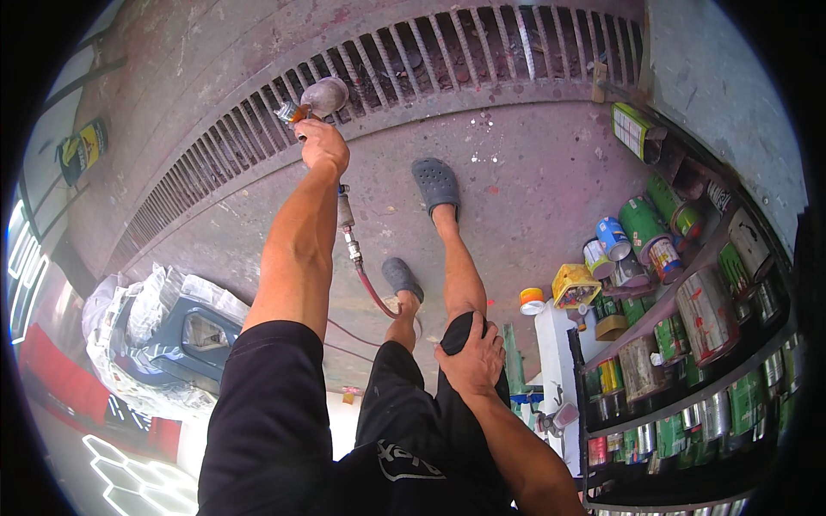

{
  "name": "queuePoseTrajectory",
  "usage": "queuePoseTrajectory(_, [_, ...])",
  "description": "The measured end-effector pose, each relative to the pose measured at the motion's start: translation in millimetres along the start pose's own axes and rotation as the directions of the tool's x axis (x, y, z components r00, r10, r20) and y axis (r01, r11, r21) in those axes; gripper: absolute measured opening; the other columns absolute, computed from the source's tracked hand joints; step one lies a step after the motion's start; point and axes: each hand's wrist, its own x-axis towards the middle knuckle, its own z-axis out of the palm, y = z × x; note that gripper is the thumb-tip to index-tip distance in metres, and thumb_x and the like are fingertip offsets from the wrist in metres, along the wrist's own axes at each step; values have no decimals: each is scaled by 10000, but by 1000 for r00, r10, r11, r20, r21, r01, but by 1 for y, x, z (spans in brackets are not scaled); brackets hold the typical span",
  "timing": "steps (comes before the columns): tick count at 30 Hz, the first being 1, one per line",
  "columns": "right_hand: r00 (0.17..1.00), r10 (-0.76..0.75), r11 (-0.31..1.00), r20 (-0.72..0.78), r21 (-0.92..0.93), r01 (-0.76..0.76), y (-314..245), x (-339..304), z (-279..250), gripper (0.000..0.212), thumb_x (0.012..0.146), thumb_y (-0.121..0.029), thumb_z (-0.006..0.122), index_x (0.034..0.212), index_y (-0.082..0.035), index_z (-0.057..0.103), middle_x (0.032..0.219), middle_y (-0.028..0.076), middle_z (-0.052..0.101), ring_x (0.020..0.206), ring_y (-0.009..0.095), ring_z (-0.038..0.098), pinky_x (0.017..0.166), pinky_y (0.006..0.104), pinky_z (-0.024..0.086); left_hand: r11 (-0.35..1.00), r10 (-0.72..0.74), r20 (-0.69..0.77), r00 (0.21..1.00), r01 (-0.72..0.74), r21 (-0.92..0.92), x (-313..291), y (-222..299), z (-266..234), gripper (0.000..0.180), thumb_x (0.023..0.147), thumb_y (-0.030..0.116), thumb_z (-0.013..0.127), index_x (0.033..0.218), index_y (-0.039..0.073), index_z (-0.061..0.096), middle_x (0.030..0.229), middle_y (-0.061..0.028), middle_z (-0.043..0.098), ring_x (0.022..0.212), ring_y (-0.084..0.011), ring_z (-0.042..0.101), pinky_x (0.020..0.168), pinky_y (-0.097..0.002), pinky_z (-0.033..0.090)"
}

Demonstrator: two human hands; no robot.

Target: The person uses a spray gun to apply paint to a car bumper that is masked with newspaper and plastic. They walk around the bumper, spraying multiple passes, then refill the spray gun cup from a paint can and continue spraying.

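In my left hand [324, 144] is a paint spray gun [293, 113], its handle wrapped by my closed fingers. The gun's rounded grey cup [325, 97] sits over the edge of the floor grate. Below that hand a metal air fitting [347, 219] joins a red hose [375, 297], which trails back past my leg. My right hand [474, 354] lies with fingers spread over the knee of my black shorts [397, 389] and holds no object. The gun's trigger is hidden by my fingers.
A long drain grate [413, 60] crosses the concrete floor ahead. On the right, a rack [637, 414] carries many paint cans, with a yellow container [576, 285] beside it. A dark plastic car part [185, 340] lies on crumpled plastic sheeting [155, 305] at left.
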Motion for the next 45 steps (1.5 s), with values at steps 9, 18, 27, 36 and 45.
queuePoseTrajectory(9, [1000,-6,1000,-2,-5,6,-1,-1,0,1091,788,-528,913,1646,-98,393,1517,257,535,1349,467,583,1174,561,452,1000,-13,-54,998,13,10,-3,-1,2,744,1027,123,642,1583,-254,322,1496,-416,486,1075,-363,821,811,-347,702])
queuePoseTrajectory(18, [1000,-11,1000,-10,-9,11,1,0,1,1095,791,-525,914,1646,-97,381,1524,253,530,1351,466,581,1177,563,448,1000,-13,-25,1000,13,9,-6,5,-7,747,1027,129,646,1586,-253,332,1510,-415,485,1179,-357,788,810,-350,706])
queuePoseTrajectory(27, [999,-29,1000,-34,-1,29,6,1,0,1063,799,-516,911,1634,-91,409,1517,257,538,1340,467,588,1158,565,464,990,78,-22,997,-75,122,-6,2,-6,742,1023,133,650,1569,-267,344,1522,-426,479,1207,-388,773,895,-351,689])
queuePoseTrajectory(36, [996,-71,997,-50,-32,70,5,0,-17,1025,812,-509,913,1616,-85,439,1509,249,549,1321,457,604,1135,570,486,959,279,220,935,-259,-113,12,-73,7,876,993,301,765,1538,-243,347,1545,-404,483,1398,-506,611,1069,-504,618])
queuePoseTrajectory(45, [987,-157,970,-42,-191,147,1,-13,-26,1038,795,-533,925,1600,-44,489,1462,248,571,1375,471,594,1153,570,498,693,194,228,954,32,-720,-172,-239,52,791,892,295,825,1503,-67,475,1434,-374,623,1334,-548,625,1119,-562,545])
